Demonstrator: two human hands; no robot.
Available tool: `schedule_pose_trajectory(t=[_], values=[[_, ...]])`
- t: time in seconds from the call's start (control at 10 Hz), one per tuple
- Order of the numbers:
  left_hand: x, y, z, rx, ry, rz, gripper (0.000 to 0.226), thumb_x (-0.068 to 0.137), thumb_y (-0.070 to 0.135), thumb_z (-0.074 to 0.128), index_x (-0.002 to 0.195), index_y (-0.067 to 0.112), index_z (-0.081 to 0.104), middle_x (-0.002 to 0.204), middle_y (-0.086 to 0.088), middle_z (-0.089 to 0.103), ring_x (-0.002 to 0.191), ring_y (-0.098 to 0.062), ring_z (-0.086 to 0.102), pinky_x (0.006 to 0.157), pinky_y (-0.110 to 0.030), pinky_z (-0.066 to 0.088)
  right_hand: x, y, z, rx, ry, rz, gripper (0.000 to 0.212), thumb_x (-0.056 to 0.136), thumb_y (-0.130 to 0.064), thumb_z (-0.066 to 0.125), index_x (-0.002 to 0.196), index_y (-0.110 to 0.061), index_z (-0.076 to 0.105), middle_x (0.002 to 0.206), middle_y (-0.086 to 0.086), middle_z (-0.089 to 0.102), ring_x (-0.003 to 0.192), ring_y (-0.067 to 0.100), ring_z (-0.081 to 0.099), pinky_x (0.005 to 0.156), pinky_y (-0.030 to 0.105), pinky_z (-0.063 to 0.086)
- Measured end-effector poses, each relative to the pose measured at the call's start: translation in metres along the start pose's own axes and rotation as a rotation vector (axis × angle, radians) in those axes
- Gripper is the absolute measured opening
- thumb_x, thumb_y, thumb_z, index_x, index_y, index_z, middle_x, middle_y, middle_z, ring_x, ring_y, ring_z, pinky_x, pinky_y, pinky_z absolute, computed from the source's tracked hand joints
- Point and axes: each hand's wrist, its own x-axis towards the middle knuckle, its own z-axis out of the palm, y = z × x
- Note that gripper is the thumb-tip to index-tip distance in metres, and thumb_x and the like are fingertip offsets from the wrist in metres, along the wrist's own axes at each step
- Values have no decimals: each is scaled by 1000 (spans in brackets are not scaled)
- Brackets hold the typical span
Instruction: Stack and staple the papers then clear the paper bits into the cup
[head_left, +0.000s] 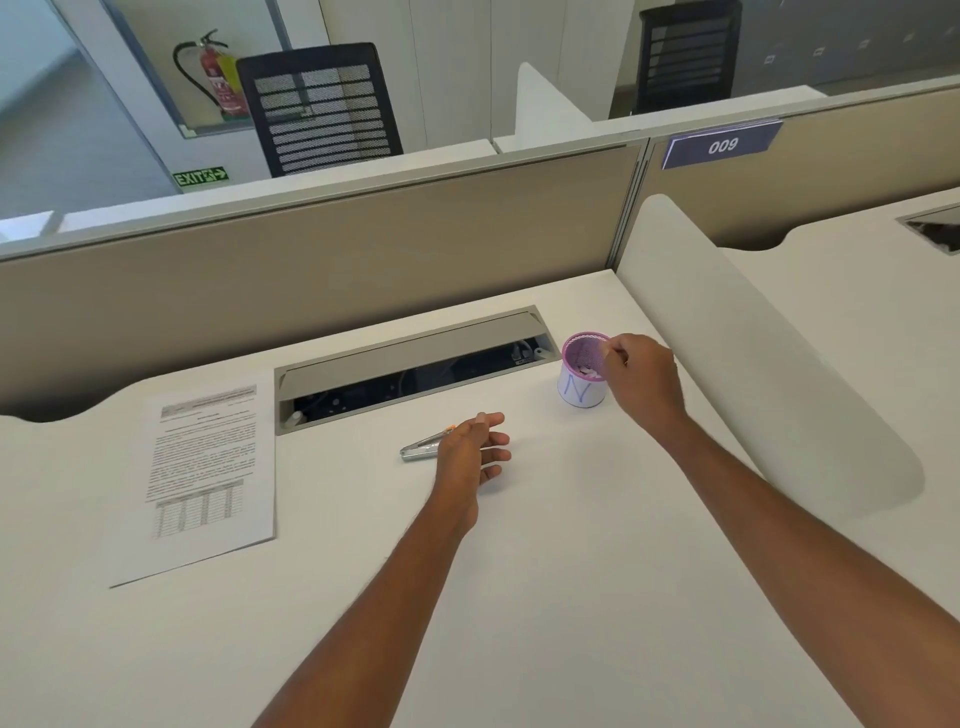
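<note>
Two bare hands out over the white counter (571, 571). Left hand (475, 447) open, fingers straight and slightly spread, holding nothing, palm turned toward the right. Just behind it, a silver stapler (422, 447) lying flat, orange-tipped end hidden by the hand; touching or apart, impossible to tell. Right hand (641, 374) at the rim of the cup (583, 382), fingers curled and bunched with thumb against forefinger right over the opening; anything pinched between them too small to make out. Cup upright toward the back right of the counter, purple mesh with a white wrap marked with a blue N, pale paper bits (586, 370) visible inside. Papers (208, 478) in a flat stack at the far left, well apart from both hands, printed side up, text above and a table below; staple not discernible. Between papers and cup, an open grey cable tray (415, 358) set into the counter.
</note>
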Motion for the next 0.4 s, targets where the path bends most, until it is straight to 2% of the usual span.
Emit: schedule_pose_trajectory(t=[0.2,0.4], values=[[-10,5,-19,-3,48,6,36,116,37,48,122,17,77,107,-8,76,94,-21,72,81,-33,57,-49,-28,17,93,-56,51,20,100,-30,61,94,-18,76,91,2,76,87,28,68,76,38,56],[-27,14,-53,-37,170,25,35,115,37,49,119,17,78,114,-11,80,98,-24,73,82,-35,57,-104,-62,63,73,-324,16,32,97,-49,70,114,-23,73,105,-6,71,97,18,67,89,40,57]])
